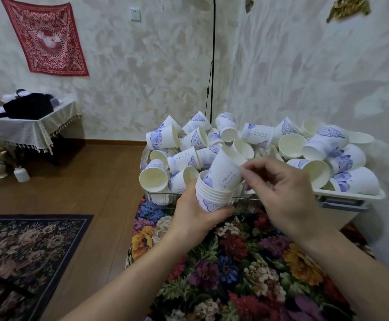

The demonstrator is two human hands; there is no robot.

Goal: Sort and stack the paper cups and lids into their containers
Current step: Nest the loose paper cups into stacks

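Observation:
My left hand [194, 215] grips a nested stack of white paper cups with blue print [212, 198], held upright just in front of the bins. My right hand [283, 195] pinches a single cup [224, 173] that sits tilted in the top of that stack. Behind them a clear plastic bin [158, 199] and a white plastic bin [351, 195] overflow with several loose cups [292, 144] lying in all directions. No lids are visible.
The bins stand on a table covered with a dark floral cloth [246, 269], against a textured wall. A black lamp pole [212, 59] rises behind the cups. To the left are wooden floor, a patterned rug [27, 246] and a low side table [27, 128].

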